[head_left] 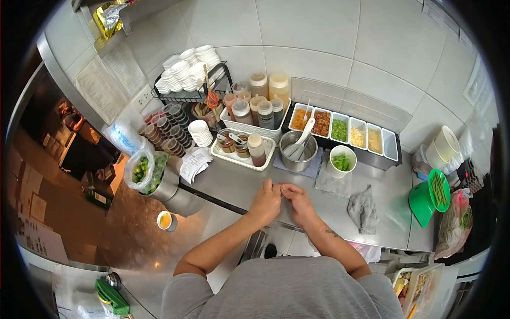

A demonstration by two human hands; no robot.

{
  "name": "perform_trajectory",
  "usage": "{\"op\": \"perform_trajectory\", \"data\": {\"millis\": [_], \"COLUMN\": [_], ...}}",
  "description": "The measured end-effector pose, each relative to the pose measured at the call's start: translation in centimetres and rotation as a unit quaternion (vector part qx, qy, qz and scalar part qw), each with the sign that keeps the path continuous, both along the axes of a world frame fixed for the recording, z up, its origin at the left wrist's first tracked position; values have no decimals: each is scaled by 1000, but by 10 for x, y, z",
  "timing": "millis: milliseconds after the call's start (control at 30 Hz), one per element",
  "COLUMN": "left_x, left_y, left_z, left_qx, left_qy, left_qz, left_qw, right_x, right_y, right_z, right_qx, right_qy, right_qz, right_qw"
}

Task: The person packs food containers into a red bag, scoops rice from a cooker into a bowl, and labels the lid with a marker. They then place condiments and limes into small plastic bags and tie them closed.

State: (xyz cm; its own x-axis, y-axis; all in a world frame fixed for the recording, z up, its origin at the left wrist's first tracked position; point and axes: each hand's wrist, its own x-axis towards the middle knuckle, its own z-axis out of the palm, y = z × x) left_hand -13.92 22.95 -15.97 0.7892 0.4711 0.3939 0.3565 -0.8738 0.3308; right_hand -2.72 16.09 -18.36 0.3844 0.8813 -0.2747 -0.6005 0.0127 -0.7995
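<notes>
In front of my chest, my left hand (265, 202) and my right hand (298, 203) meet at the fingertips over the steel counter's front edge. Both have their fingers curled in and closed. Whatever they may pinch between them is too small or hidden to make out. Just beyond them stands a steel pot (289, 158) with a white-handled ladle (304, 133) leaning in it. To its right is a white bowl (345, 171) of green leaves. A grey cloth (363, 210) lies crumpled to the right of my right hand.
Topping containers (339, 130) line the wall, beside a basket of sauce bottles (241, 112). Left are stacked white cups (200, 133), a paper slip (195, 164), a bag of limes (141, 173) and a small cup of orange liquid (166, 220). A green container (422, 203) stands right.
</notes>
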Motion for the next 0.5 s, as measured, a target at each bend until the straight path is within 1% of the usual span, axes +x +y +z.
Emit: {"op": "perform_trajectory", "data": {"millis": [100,167,200,300,400,500], "left_x": [0,1,1,1,3,5], "left_y": [5,10,13,17,18,20], "left_z": [2,5,7,7,11,16], "left_qx": [9,24,30,43,50,67], "left_qy": [16,21,25,42,61,87], "left_qz": [4,1,-3,-10,-12,-24], "left_qw": [1000,999,999,998,997,994], "right_x": [2,2,2,9,0,2], "right_y": [2,5,6,11,7,12], "right_z": [-9,-9,-9,-23,-7,-24], "right_qx": [30,32,35,43,86,103], "right_qy": [-102,-249,-321,-482,-645,-691], "right_qz": [8,-11,-21,-5,-61,-13], "right_qw": [994,968,946,875,757,715]}}
